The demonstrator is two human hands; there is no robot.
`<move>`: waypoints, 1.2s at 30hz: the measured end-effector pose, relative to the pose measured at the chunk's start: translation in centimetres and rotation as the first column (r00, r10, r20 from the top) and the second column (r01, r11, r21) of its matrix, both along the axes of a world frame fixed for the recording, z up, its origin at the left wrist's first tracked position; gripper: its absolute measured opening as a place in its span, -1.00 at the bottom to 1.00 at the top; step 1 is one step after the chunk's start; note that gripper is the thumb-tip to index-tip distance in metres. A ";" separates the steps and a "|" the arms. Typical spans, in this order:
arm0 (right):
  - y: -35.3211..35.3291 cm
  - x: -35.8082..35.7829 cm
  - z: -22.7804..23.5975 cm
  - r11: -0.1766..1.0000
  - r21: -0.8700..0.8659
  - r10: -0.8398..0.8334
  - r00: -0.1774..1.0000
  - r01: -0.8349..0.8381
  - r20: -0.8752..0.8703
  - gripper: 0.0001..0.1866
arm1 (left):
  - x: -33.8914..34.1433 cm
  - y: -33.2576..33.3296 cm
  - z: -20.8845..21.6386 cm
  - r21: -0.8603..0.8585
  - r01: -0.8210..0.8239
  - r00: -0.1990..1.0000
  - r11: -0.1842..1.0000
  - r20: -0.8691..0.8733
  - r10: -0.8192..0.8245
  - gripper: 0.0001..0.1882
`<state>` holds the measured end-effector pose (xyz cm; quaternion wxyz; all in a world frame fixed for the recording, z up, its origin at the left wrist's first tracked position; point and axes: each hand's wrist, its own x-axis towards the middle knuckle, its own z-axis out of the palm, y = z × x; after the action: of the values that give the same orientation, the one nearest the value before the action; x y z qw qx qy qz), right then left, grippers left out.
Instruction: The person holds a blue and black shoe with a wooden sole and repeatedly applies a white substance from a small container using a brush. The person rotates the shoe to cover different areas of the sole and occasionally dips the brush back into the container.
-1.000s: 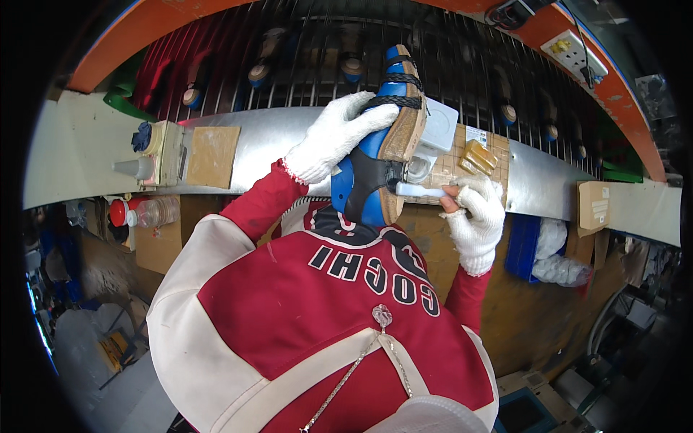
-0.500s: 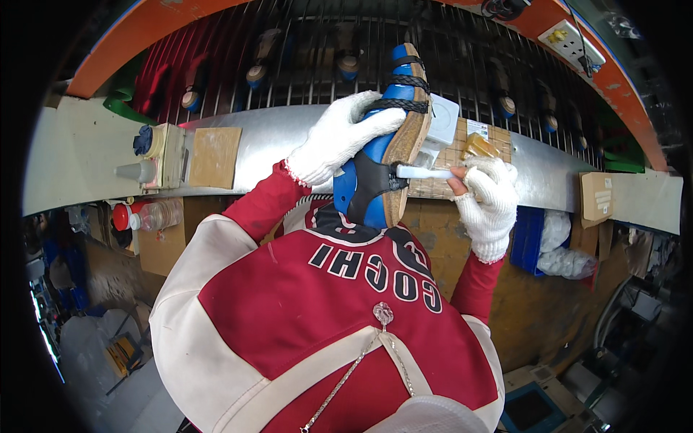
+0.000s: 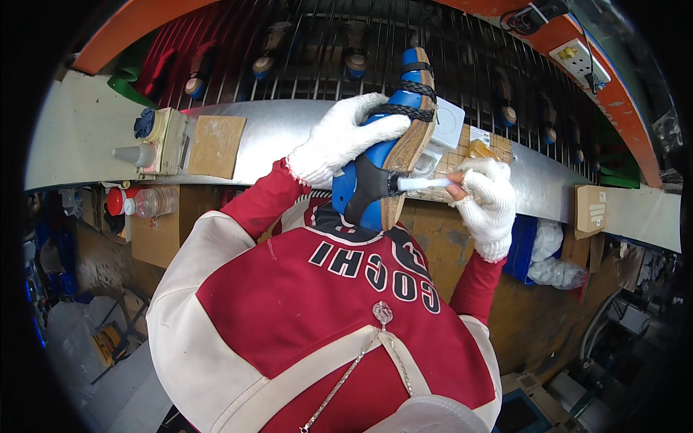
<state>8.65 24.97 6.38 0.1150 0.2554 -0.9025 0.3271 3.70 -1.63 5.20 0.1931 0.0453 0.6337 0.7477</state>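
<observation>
A sandal (image 3: 411,149) with black braided straps and a brown cork-like sole sits on a blue shoe last (image 3: 346,186), held up on its side with the toe pointing away from me. My left hand (image 3: 343,141), in a white knit glove, is closed around the last and the straps at mid-foot. Between the bare fingertips of my gloved right hand (image 3: 488,209) is a white-handled brush (image 3: 424,184). Its dark tip touches the wide black strap (image 3: 369,187) where that strap meets the sole edge near the heel.
Beyond the metal ledge, several lasts (image 3: 263,66) rest on a rack of metal rods (image 3: 310,83). Behind the brush are a white lidded container (image 3: 449,123) and an amber block (image 3: 481,150). A brown board (image 3: 216,146) and grey cone (image 3: 137,154) lie left; a cardboard box (image 3: 592,209) stands right.
The brush tip stays against the strap near the sole edge, with its handle tilted slightly differently. My left hand keeps its grip. The whole view has shifted a little.
</observation>
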 end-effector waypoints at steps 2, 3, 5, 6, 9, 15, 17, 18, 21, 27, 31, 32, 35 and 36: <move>0.1 -0.1 0.1 0.998 -0.057 0.028 0.999 -0.025 0.040 -0.81 | -0.1 -0.1 -0.2 -0.004 0.032 0.999 0.999 0.039 -0.032 -0.36; -0.1 -0.1 0.0 0.994 -0.112 0.019 0.999 -0.014 0.039 -0.81 | -0.1 -0.1 -0.2 0.001 0.028 0.999 1.000 0.022 -0.028 -0.37; -0.5 -0.1 -0.2 0.991 -0.126 -0.046 0.999 0.044 -0.012 -0.82 | 0.0 0.0 -0.3 0.015 0.017 1.000 1.000 0.025 -0.017 -0.39; -0.7 0.0 -0.3 0.992 -0.088 -0.100 0.993 0.094 -0.063 -0.83 | 0.0 0.0 -0.2 0.021 0.013 1.000 1.000 0.009 -0.013 -0.40; -0.4 0.6 -0.1 0.995 -0.033 -0.094 0.996 0.094 0.000 -0.85 | 0.0 0.1 0.0 0.027 0.019 1.000 0.999 -0.007 -0.019 -0.42; -0.3 0.2 -2.4 0.849 -0.444 -0.206 0.953 0.286 0.221 -0.89 | 0.2 0.3 -0.4 0.134 0.024 1.000 0.991 0.014 -0.026 -0.43; -0.8 0.3 -3.7 0.850 -0.439 -0.253 0.957 0.291 0.144 -0.88 | 0.6 0.4 -0.9 0.224 -0.004 0.994 0.974 0.110 -0.022 -0.41; -1.0 0.3 -4.2 0.850 -0.440 -0.274 0.957 0.289 0.100 -0.88 | 0.7 0.5 -1.1 0.295 -0.014 0.988 0.955 0.151 -0.032 -0.41; -1.4 2.1 -4.6 0.796 -0.510 -0.105 0.904 0.326 0.415 -0.86 | 0.8 0.8 -1.6 0.154 -0.118 0.986 0.981 0.134 0.097 -0.34; 0.0 5.2 -2.3 0.817 -0.459 -0.069 0.850 0.349 0.523 -0.83 | 0.9 0.6 -1.4 0.036 -0.237 0.971 0.971 0.037 0.235 -0.34; 0.0 5.7 -1.8 0.877 -0.349 -0.168 0.889 0.332 0.425 -0.84 | 0.5 0.2 -1.3 0.011 -0.225 0.973 0.974 -0.045 0.226 -0.30; 0.0 5.6 -1.9 0.881 -0.333 -0.185 0.893 0.335 0.409 -0.84 | 0.5 0.2 -1.3 -0.004 -0.226 0.973 0.974 -0.052 0.225 -0.30; -0.3 5.3 -1.8 0.928 -0.193 -0.262 0.926 0.319 0.271 -0.85 | 0.3 0.1 -1.4 -0.029 -0.231 0.971 0.972 -0.067 0.229 -0.31; -0.4 5.2 -1.7 0.935 -0.151 -0.284 0.931 0.322 0.230 -0.85 | 0.2 0.1 -1.4 -0.041 -0.235 0.970 0.971 -0.079 0.231 -0.30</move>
<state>13.82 24.52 4.64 0.0943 0.0657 -0.9035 0.4129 3.91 -1.54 3.81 0.0815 -0.0066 0.6598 0.7470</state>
